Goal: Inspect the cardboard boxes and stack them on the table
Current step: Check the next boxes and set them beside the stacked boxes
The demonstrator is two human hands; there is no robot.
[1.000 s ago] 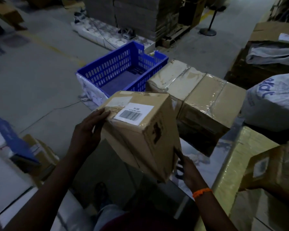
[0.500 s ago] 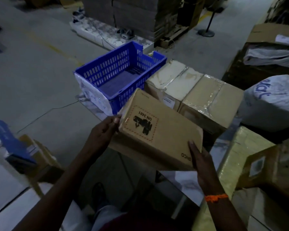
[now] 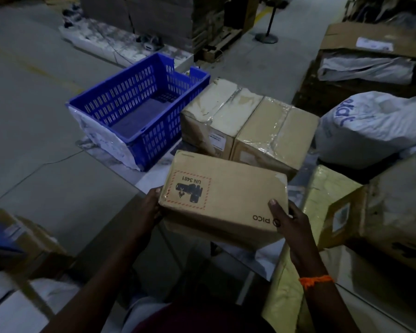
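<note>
Room: a dim warehouse with a grey concrete floor (image 3: 34, 116); stacked cartons stand far back.
Far left: a floor carton (image 3: 27, 239) lies low beside the person, off the table.
Surface: the table (image 3: 154, 175) has a pale, shiny top; only strips of it show between the goods.
Left edge: a blue crate (image 3: 154, 140) sits open side up with nothing seen inside (a white sheet covers its near wall).
Left grip: the left hand (image 3: 151, 207) is curled round the left end of the held box, thumb at the top corner.
In hand: the held box (image 3: 226, 200) is a brown carton marked UN 3481 and PICO, label face up. It is tipped slightly toward the person over the table's near edge, just in front of the taped boxes. Whether its underside touches the top I cannot tell.
Behind: two taped boxes (image 3: 250, 131) stand side by side, touching, toward the far edge, their wrap loose and wrinkled.
Right grip: the right hand (image 3: 293, 227) is clamped on the box's right end, thumb flat on the top face, fingers hidden behind.
Right edge: a yellow parcel (image 3: 322, 200) lies just beside the box, with a white sack (image 3: 370, 131) beyond it.
Risk, drop: the box hangs at the near edge, so a slack grip would likely send it to the floor, which is bad for battery goods.
Risk, stack: the slick, puckered wrap may let a box set on top slide.
Risk, inspection: in this poor light, damage could go unnoticed.
</note>
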